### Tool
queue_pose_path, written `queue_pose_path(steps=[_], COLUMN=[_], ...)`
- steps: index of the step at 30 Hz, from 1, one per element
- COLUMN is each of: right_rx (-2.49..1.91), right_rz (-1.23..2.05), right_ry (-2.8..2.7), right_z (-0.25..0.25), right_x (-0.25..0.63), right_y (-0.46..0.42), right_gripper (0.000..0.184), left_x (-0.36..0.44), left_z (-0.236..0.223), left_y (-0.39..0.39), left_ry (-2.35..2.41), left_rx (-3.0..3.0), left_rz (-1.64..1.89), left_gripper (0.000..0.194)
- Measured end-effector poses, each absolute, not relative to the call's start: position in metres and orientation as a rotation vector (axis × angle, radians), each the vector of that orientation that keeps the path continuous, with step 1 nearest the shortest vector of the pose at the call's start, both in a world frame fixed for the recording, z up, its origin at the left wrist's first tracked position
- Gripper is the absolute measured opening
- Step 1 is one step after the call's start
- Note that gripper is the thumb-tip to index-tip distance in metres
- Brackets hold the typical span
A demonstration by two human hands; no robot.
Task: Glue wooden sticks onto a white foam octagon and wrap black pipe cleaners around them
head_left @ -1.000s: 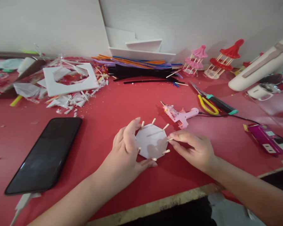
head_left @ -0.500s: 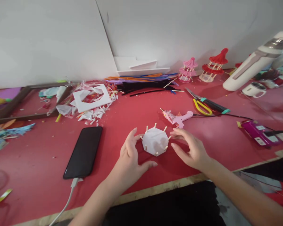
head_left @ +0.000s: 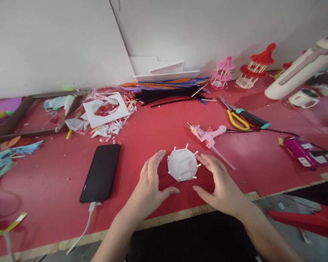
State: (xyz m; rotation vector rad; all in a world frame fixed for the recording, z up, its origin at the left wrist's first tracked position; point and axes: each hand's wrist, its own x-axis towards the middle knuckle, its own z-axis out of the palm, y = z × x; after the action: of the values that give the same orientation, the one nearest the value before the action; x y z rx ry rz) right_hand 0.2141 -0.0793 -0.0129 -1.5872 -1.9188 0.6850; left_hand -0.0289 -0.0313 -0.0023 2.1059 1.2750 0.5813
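On the red table, between my two hands, lies a white eight-sided foam board piece with several short wooden sticks standing around its edge. My left hand curves along its left side, fingers apart and holding nothing. On the other side my right hand is likewise open, its fingertips close to the sticks at the right edge; whether they touch cannot be told. Just beyond the right hand rests a pink hot glue gun, a clear glue stick poking out of its back.
A black phone on a white cable lies left. Foam scraps, pipe cleaners, pink and red pavilion models line the back. Scissors and pliers, a mug, a white flask and a purple power strip sit right.
The board piece has turned a little. My right hand has shifted slightly, its thumb now lower and nearer the front of the piece. The view has shifted, and the glue stick now shows.
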Motion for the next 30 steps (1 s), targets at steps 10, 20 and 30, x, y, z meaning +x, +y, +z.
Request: queue_pose_path(steps=[10,20,30], right_rx=[-1.597,-1.547,-1.501], right_rz=[0.723,0.644,0.572], right_ry=[-2.099,-2.035,-2.036], right_z=[-0.011,-0.016,-0.019], right_x=[0.217,0.216,0.212], right_y=[-0.052,-0.055,-0.052], right_gripper=[0.098,0.11,0.099], left_x=[-0.029,-0.029,-0.027], left_z=[-0.006,-0.012,-0.016], left_y=[-0.029,-0.029,-0.029], left_ry=[1.357,1.263,1.33], left_rx=[2.152,2.319,2.385], left_rz=[0.597,0.653,0.694], left_gripper=[0.092,0.083,0.067])
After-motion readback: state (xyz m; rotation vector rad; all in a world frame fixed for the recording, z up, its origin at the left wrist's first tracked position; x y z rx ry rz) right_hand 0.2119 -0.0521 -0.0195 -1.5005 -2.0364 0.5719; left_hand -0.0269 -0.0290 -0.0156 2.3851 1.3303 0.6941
